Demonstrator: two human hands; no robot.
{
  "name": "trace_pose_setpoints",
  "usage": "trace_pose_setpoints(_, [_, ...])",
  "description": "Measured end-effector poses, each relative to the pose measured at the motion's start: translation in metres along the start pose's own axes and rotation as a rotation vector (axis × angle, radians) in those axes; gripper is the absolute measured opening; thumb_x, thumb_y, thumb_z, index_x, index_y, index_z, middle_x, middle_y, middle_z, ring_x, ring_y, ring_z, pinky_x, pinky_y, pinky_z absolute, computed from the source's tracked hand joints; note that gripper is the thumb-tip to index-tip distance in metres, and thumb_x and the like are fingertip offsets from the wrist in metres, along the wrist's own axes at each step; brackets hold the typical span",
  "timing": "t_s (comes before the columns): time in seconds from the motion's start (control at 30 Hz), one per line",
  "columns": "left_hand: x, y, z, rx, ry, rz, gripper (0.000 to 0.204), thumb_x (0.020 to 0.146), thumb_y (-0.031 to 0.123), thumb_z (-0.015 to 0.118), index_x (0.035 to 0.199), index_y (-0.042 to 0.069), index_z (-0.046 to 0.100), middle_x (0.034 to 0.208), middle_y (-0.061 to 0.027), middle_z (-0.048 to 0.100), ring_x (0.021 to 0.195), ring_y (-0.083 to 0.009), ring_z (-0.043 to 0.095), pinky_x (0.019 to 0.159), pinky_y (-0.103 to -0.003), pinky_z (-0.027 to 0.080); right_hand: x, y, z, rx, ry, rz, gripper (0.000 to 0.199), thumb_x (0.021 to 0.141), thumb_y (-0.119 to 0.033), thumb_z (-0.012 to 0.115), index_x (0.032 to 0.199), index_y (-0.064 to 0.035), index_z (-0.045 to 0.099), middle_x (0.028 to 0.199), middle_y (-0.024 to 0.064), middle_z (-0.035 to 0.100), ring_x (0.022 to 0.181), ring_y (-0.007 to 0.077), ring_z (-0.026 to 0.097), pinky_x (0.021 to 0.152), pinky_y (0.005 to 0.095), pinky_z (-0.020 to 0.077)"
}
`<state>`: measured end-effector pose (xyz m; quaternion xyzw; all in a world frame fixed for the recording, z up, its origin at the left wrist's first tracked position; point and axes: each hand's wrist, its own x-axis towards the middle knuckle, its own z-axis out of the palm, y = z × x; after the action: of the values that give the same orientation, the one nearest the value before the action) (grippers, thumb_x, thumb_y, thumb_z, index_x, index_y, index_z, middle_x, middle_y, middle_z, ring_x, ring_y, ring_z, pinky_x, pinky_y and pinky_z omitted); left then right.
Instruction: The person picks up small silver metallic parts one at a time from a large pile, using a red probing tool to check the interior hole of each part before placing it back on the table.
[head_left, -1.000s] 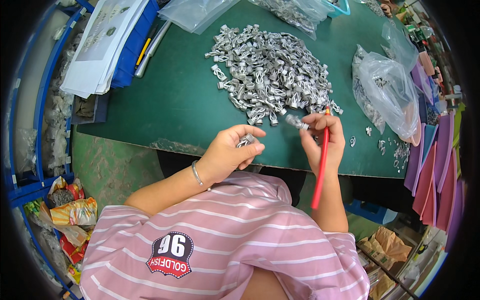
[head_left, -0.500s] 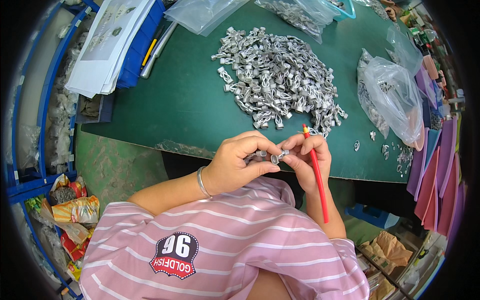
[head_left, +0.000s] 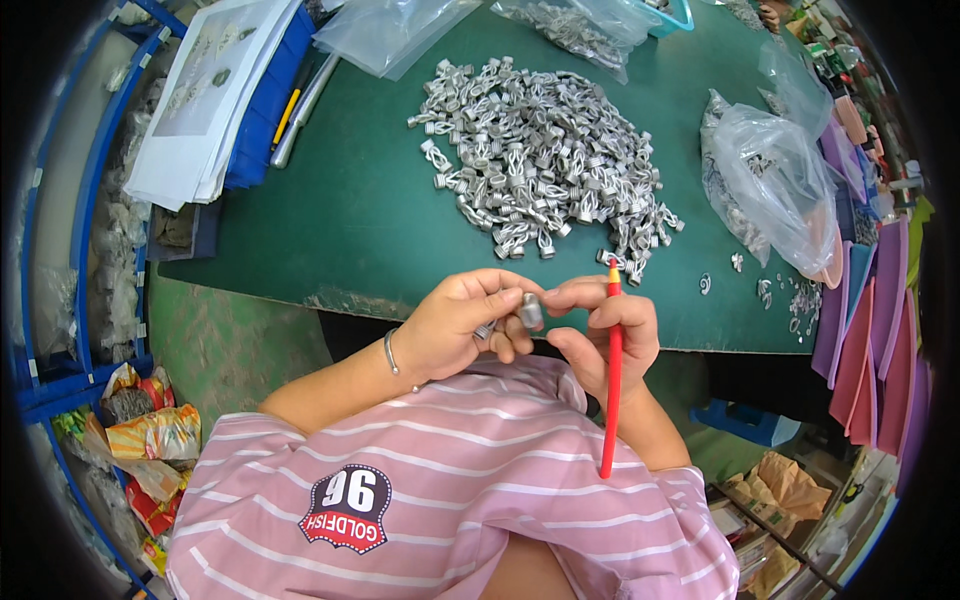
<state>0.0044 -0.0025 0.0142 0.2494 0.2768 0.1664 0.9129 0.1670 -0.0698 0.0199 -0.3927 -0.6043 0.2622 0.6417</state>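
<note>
My left hand [head_left: 465, 315] pinches a small grey metal cap-like fitting [head_left: 531, 311] between thumb and fingers. A second grey fitting [head_left: 484, 331] shows lower down, tucked against its curled fingers. Close by on the right, my right hand [head_left: 618, 330] has a long red pencil-like stick [head_left: 612, 400] lodged between its fingers, the yellow-banded end upward. Its index fingertip reaches to the held fitting, and its thumb stands apart. Just beyond my hands, a large heap of similar grey fittings with looped links [head_left: 545, 150] lies on the green table [head_left: 330, 220].
Clear plastic bags of parts [head_left: 770, 180] lie at the right, near scattered small pieces [head_left: 800, 300]. Papers [head_left: 205, 90] lean on a blue bin [head_left: 262, 130] at the left, beside a yellow pen [head_left: 286, 116]. Blue shelving [head_left: 85, 220] borders the left side.
My left hand has turned the fitting so its closed rounded side shows. The right thumb has come off it, and the red stick's lower end has swung left.
</note>
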Motion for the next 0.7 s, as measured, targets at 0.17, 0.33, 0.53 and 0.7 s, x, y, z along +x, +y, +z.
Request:
trace_pose_setpoints(0.17, [0.000, 0.005, -0.007, -0.189, -0.001, -0.026, 0.018, 0.091, 0.019, 0.047, 0.099, 0.004, 0.049, 0.084, -0.0053, 0.052, 0.069, -0.0129, 0.053, 0.047, -0.022, 0.041, 0.010, 0.034, -0.017, -0.587, 0.134, 0.065, 0.022, 0.070, 0.009, 0.063, 0.078, -0.0034, 0.048, 0.077, 0.0114, 0.061, 0.063, 0.0239, 0.056, 0.057, 0.0311, 0.0460])
trace_pose_setpoints(0.33, [0.002, 0.000, -0.008, -0.057, 0.059, 0.080, 0.009, 0.089, 0.016, 0.050, 0.089, 0.008, 0.046, 0.078, -0.0022, 0.047, 0.063, -0.0091, 0.045, 0.046, -0.020, 0.034, 0.020, 0.046, -0.013, -0.936, -0.024, -0.057, 0.025, 0.062, 0.002, 0.067, 0.080, -0.0055, 0.052, 0.071, 0.0094, 0.052, 0.065, 0.0282, 0.051, 0.058, 0.0370, 0.0401])
trace_pose_setpoints(0.53, [0.003, -0.005, -0.002, 0.062, 0.115, 0.137, 0.011, 0.087, 0.013, 0.054, 0.094, 0.006, 0.047, 0.076, -0.0018, 0.049, 0.062, -0.0075, 0.046, 0.047, -0.019, 0.037, 0.017, 0.058, -0.008, -0.892, 0.032, -0.061, 0.024, 0.064, 0.002, 0.064, 0.082, -0.0047, 0.051, 0.072, 0.0096, 0.053, 0.062, 0.0286, 0.052, 0.055, 0.0374, 0.0402])
trace_pose_setpoints(0.7, [0.003, -0.005, -0.003, 0.172, 0.141, 0.170, 0.021, 0.085, 0.009, 0.058, 0.103, 0.001, 0.049, 0.075, -0.0015, 0.050, 0.060, -0.0063, 0.045, 0.047, -0.019, 0.039, 0.010, 0.037, -0.012, -0.309, 0.215, 0.302, 0.023, 0.070, 0.008, 0.064, 0.082, -0.0033, 0.048, 0.084, 0.0085, 0.059, 0.067, 0.0119, 0.055, 0.061, 0.0239, 0.0466])
